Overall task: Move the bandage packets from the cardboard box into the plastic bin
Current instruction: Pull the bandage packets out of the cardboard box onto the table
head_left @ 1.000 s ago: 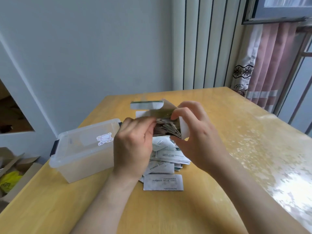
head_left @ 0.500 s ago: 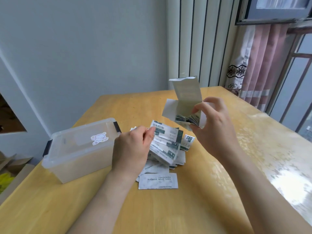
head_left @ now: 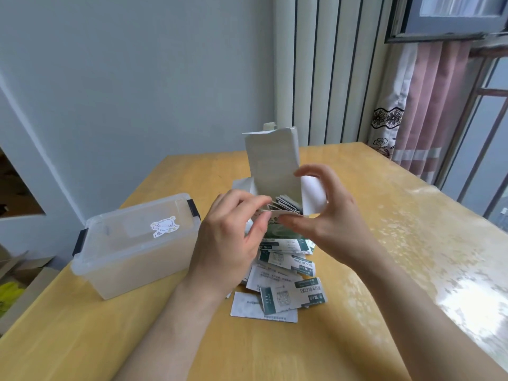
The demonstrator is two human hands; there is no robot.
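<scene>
My right hand (head_left: 327, 218) holds a small grey-white cardboard box (head_left: 275, 166) above the table, its top flap standing up. Dark-edged bandage packets (head_left: 286, 204) show in the box's open mouth. My left hand (head_left: 231, 240) is at that mouth, with thumb and forefinger pinched on the nearest packets. Under both hands lies a loose pile of white and green bandage packets (head_left: 288, 279) on the table. The translucent plastic bin (head_left: 132, 257) stands to the left of the pile. Its lid is on, with black clips and a small sticker.
The yellow wooden table (head_left: 384, 270) has a glossy cover with glare at the right. Cardboard and a yellow item (head_left: 8, 295) lie on the floor past the table's left edge. A wall, vertical slats and a pink curtain (head_left: 428, 111) stand behind.
My left hand has left the pile and come back up to the box's mouth. My right hand has brought the box down and nearer to the left hand.
</scene>
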